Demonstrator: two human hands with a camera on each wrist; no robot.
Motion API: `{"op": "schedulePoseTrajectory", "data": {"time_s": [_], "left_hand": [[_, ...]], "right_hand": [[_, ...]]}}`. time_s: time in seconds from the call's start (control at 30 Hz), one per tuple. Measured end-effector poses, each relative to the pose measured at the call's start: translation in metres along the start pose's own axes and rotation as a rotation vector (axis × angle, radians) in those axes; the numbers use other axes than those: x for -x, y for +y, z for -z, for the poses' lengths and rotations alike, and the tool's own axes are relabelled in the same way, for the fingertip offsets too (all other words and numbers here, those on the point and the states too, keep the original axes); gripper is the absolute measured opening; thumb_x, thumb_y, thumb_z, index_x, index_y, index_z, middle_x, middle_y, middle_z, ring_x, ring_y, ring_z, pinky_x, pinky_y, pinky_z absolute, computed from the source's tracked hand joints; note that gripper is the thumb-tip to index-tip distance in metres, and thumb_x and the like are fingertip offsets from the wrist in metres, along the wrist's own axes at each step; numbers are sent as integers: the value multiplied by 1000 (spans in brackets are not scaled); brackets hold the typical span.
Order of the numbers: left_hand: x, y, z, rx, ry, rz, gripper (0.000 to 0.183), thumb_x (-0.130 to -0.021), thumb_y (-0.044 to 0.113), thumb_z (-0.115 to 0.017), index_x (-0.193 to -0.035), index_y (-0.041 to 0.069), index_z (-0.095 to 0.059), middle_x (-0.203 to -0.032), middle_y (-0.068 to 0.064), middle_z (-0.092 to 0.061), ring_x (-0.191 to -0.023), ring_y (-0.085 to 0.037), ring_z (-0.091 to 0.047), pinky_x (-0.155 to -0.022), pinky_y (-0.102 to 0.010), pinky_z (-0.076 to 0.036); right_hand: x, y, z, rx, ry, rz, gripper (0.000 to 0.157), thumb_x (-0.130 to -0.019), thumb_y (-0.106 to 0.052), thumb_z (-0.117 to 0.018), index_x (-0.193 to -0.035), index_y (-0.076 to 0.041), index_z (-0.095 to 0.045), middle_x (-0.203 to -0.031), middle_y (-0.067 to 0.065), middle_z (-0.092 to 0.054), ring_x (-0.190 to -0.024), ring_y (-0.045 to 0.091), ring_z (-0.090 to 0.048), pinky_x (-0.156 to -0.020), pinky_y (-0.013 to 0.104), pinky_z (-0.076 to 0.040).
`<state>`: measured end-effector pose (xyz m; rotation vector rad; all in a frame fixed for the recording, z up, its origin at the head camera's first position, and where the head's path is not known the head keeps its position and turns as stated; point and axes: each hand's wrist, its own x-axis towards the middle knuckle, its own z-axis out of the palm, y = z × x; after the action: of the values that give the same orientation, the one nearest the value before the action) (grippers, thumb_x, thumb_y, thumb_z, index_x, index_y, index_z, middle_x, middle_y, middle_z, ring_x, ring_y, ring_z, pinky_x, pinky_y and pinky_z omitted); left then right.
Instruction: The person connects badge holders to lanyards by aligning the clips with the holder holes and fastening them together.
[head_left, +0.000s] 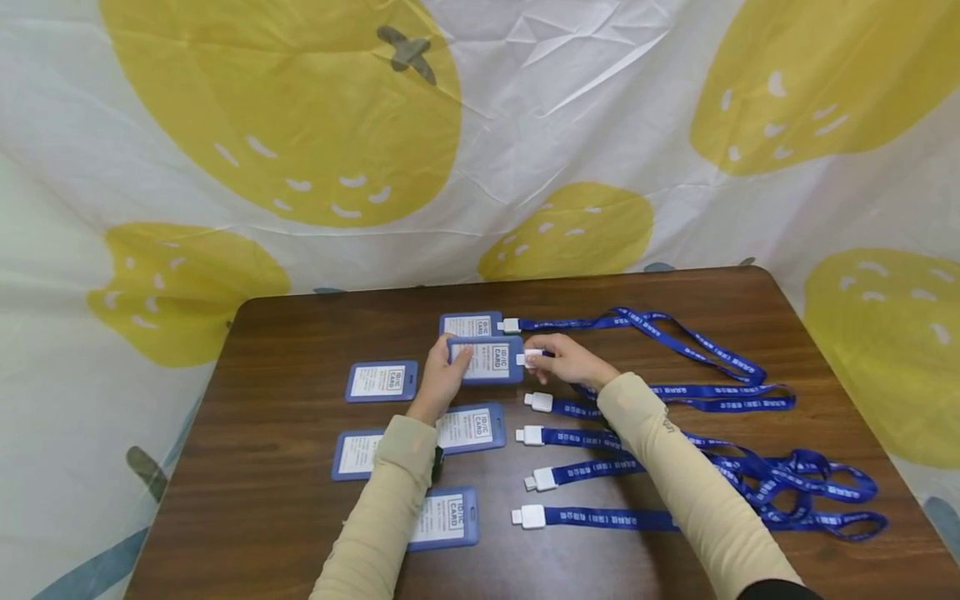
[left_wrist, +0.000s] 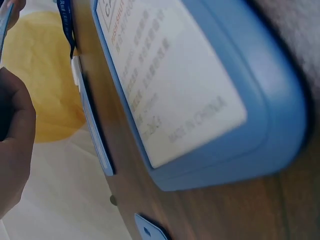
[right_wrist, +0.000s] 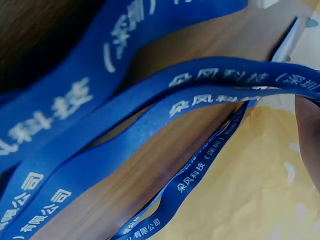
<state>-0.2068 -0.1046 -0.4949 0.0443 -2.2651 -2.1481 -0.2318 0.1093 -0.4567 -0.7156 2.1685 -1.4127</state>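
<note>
My left hand grips a blue ID card holder by its left end, above the table. Just right of the holder, my right hand pinches the white clip of a blue lanyard. The clip's tip meets the holder's slotted end; whether it is hooked through the slot cannot be told. In the right wrist view, the lanyard's printed strap runs to the hand at the right edge. Behind, another card holder lies with a lanyard clip at its end.
On the brown wooden table lie more blue card holders, some partly under my left forearm. Several white-clipped blue lanyards lie in rows at the right, their straps tangled near the right edge. A fruit-patterned curtain hangs behind.
</note>
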Motion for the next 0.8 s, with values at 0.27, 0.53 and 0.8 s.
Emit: {"op": "schedulePoseTrajectory", "data": {"time_s": [0.27, 0.53, 0.8], "left_hand": [[-2, -2, 3, -37, -19, 54, 20, -90, 3, -51, -107, -8, -52, -95, -20, -61, -74, -10, -57, -68, -21, -46], [-3, -3, 4, -29, -11, 80, 22, -90, 3, -51, -109, -8, -52, -98, -22, -62, -73, -9, -58, -69, -21, -47], [-2, -6, 7, -56, 11, 81, 24, -91, 2, -49, -112, -9, -51, -101, -21, -60, -80, -13, -57, -78, -27, -46]], "right_hand": [[-8, 30, 3, 131, 2, -4, 10, -92, -6, -51, -91, 0, -59, -66, 5, -53, -50, 14, -50, -49, 27, -45], [-6, 32, 11, 272, 44, -13, 17, -87, -20, -62, -95, -6, -64, -73, 0, -59, -60, 12, -49, -57, 27, -42], [2, 38, 21, 354, 72, -39, 15, -83, -20, -66, -90, -6, -66, -88, 2, -65, -78, 16, -55, -69, 31, -46]]}}
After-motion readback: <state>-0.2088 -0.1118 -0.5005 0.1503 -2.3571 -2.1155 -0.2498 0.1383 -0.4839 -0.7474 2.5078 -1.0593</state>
